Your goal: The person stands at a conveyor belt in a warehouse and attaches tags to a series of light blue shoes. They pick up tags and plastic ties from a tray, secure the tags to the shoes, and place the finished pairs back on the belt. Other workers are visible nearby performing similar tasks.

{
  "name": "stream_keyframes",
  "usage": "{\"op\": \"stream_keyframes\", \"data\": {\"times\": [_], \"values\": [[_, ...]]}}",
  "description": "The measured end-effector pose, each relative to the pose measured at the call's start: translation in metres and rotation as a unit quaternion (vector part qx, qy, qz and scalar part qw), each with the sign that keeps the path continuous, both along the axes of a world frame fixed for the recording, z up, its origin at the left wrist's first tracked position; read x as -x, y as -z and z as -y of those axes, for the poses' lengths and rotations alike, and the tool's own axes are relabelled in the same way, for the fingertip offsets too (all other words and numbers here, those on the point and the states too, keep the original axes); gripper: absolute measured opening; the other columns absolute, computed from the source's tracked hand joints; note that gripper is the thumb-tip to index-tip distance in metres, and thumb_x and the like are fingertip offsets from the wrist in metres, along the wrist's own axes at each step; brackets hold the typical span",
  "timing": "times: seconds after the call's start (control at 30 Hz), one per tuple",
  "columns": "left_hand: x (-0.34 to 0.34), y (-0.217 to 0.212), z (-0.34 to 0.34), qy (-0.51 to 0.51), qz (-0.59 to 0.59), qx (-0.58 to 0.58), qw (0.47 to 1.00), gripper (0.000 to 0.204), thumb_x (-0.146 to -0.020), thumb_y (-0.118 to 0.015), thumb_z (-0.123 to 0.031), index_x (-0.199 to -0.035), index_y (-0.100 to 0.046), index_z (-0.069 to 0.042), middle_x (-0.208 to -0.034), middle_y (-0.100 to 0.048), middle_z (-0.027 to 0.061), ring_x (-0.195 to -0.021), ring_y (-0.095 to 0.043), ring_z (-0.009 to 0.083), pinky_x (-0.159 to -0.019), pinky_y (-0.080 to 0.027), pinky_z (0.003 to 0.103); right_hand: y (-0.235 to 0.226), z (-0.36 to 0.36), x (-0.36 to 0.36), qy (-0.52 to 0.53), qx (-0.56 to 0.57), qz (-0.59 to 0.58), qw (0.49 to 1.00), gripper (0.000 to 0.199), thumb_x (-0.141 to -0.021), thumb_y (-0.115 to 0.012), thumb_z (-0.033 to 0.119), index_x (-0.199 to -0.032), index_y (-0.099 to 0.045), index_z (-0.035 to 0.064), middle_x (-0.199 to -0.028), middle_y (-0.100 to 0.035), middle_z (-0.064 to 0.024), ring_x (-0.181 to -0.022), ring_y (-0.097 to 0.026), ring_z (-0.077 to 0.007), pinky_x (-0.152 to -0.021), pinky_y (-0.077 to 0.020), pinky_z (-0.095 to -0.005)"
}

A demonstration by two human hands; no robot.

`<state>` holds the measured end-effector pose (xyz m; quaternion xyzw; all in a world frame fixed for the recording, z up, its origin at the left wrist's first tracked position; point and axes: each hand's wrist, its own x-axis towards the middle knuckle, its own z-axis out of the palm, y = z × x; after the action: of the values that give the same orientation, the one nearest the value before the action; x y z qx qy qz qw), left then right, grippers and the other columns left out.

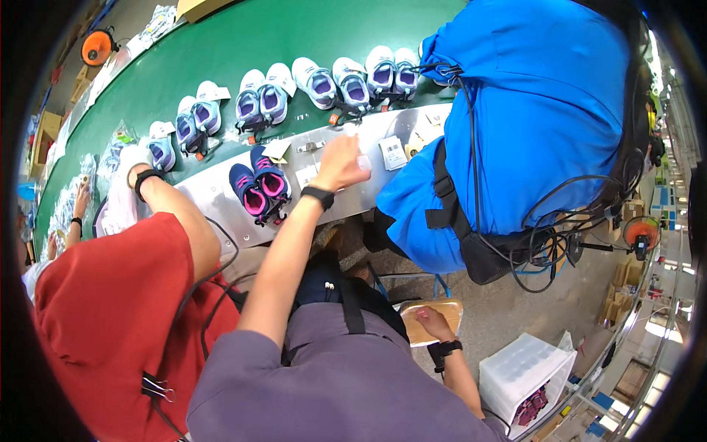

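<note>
My left hand [342,163] is over the metal ledge [221,177] with its fingers bent together. A small pale piece shows at its fingertips, too small to name. Just left of my left forearm stands a pair of navy and pink children's shoes [259,184], with a pale paper tag tucked in. Stacked white label cards [392,152] lie to the right of that hand. My right hand [434,324] hangs low at my right side, above a stool with a tan top [412,335]. Its fingers look curled, and nothing shows in them.
Pale blue-white shoe pairs [261,97] line the green conveyor belt [243,37]. A person in a red shirt [132,317] works close on my left, one in a blue shirt [537,125] on my right. A white crate [523,372] holding dark pink items stands at lower right.
</note>
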<state>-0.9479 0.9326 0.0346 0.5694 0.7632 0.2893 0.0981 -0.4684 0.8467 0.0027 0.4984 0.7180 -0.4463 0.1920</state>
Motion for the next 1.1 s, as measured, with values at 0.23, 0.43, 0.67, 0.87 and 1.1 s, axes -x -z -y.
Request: {"op": "stream_keyframes", "data": {"times": [0.23,0.43,0.67,0.87,1.1], "values": [[-0.043,-0.062,0.094,0.095,0.821,-0.262,0.498,0.088,-0.073,-0.061,-0.054,-0.131,-0.035,0.007,-0.118,-0.052,0.0222,-0.114,-0.049,0.0357,-0.102,-0.035,0.048,-0.171,-0.024,0.179,-0.122,-0.002,-0.312,0.942,0.015,-0.086,-0.059,0.013,-0.094,-0.062,0.0006,-0.088,-0.066,-0.0127,-0.082,-0.064,-0.0238,-0.073,-0.0494,-0.0313],[-0.085,-0.080,0.103,0.176,0.789,-0.264,0.526,0.085,-0.072,-0.067,-0.045,-0.133,-0.036,0.004,-0.128,-0.047,0.0220,-0.120,-0.047,0.0314,-0.104,-0.034,0.044,-0.211,-0.041,0.256,-0.040,-0.228,-0.490,0.841,0.014,-0.079,-0.066,0.002,-0.093,-0.062,-0.0001,-0.086,-0.064,-0.0103,-0.079,-0.062,-0.0217,-0.071,-0.0496,-0.0306],[-0.112,-0.110,0.113,0.163,0.747,-0.265,0.587,0.089,-0.068,-0.073,-0.041,-0.134,-0.034,0.003,-0.131,-0.044,0.0209,-0.121,-0.045,0.0321,-0.101,-0.039,0.043,-0.215,-0.047,0.237,-0.046,-0.156,-0.497,0.852,0.021,-0.079,-0.068,0.005,-0.097,-0.061,-0.0018,-0.097,-0.058,-0.0117,-0.079,-0.061,-0.0190,-0.071,-0.0509,-0.0279],[-0.132,-0.116,0.110,0.223,0.737,-0.200,0.606,0.084,-0.070,-0.074,-0.039,-0.132,-0.038,0.005,-0.130,-0.047,0.0165,-0.119,-0.047,0.0244,-0.103,-0.035,0.038,-0.223,-0.040,0.211,-0.034,-0.234,-0.471,0.850,0.012,-0.080,-0.065,0.002,-0.090,-0.061,-0.0013,-0.084,-0.060,-0.0095,-0.073,-0.062,-0.0160,-0.063,-0.0510,-0.0258],[-0.169,-0.121,0.084,0.286,0.727,-0.147,0.606,0.092,-0.065,-0.080,-0.040,-0.134,-0.038,0.003,-0.130,-0.048,0.0188,-0.119,-0.048,0.0245,-0.102,-0.036,0.037,-0.213,-0.042,0.160,0.120,-0.224,-0.457,0.853,0.012,-0.078,-0.066,0.000,-0.090,-0.062,0.0010,-0.080,-0.062,-0.0076,-0.067,-0.061,-0.0129,-0.058,-0.0488,-0.0240]]}}
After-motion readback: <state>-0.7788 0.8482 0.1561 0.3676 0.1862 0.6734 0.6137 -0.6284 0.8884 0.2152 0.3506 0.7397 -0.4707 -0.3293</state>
